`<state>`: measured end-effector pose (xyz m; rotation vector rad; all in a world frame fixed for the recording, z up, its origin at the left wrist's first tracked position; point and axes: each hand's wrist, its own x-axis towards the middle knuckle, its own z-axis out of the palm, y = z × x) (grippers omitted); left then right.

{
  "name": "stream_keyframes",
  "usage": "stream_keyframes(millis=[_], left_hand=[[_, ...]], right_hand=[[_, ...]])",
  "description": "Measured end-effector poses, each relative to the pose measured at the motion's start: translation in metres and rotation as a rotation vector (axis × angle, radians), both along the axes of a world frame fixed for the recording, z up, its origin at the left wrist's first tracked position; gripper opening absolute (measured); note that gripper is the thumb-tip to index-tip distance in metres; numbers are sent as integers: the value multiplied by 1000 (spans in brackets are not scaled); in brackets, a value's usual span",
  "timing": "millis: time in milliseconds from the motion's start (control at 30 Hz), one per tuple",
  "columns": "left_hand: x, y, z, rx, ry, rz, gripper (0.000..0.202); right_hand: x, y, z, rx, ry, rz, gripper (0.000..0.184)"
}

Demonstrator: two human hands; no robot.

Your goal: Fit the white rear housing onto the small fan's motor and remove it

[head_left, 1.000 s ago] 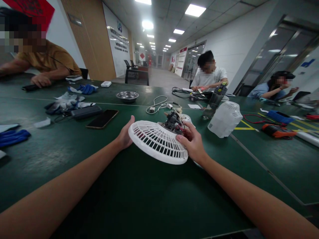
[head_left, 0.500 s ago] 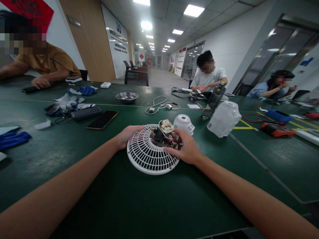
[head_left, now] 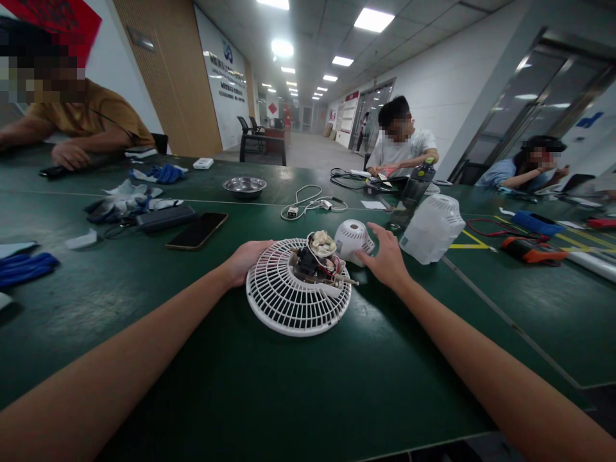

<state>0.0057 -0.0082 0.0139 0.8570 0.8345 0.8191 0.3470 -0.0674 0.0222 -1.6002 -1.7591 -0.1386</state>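
Note:
A white round fan grille lies flat on the green table, with a small motor and its wires standing on its middle. My left hand rests on the grille's left rim, fingers curled over the edge. My right hand is off the grille, fingers apart, reaching beside a small white domed motor cover and touching or almost touching it. A larger white ribbed housing lies just right of that hand.
A black phone, a power bank, gloves, a steel bowl and a white cable lie on the far half of the table. Three other people sit around it. Tools and red wires lie at the right.
The grille was tilted up in both hands, then set down flat. My right hand has since left the motor and moved right toward the small domed cover.

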Motion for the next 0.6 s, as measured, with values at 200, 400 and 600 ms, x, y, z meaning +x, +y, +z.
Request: stream_keyframes(millis=[200, 400, 600], left_hand=[[-1, 1, -2, 42, 14, -16, 18], [0, 4, -8, 176, 54, 5, 20], [-2, 4, -13, 281, 118, 98, 30]], right_hand=[[4, 10, -8, -244, 337, 27, 92], [-29, -5, 9, -410, 1092, 272, 62], [-67, -34, 12, -185, 791, 487, 67]])
